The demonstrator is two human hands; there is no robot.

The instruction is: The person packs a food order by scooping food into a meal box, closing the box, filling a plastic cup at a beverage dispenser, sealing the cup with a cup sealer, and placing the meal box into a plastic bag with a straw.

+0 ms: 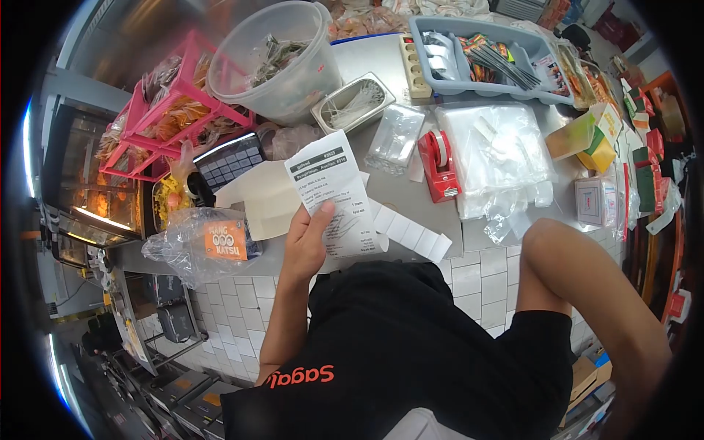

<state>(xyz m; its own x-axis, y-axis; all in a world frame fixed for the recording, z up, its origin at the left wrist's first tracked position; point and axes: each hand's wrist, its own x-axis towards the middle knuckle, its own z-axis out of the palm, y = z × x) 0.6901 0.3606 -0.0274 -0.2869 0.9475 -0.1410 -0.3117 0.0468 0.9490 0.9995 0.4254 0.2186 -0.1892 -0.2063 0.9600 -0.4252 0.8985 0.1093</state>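
My left hand pinches a printed receipt by its left side, the thumb lying across the paper. The receipt is upright to my view, with dark bars at the top and a scribble lower down. Beneath and behind it lie a cream sheet or folder and a strip of white labels on the table. To the left, an orange-printed box sits partly inside a clear plastic bag. My right arm bends at the elbow on the right; its hand is out of view.
A red tape dispenser stands beside stacked clear plastic bags. Behind are a metal tray, a large plastic tub, a grey-blue organizer, a power strip and pink baskets. A dark keypad device stands left.
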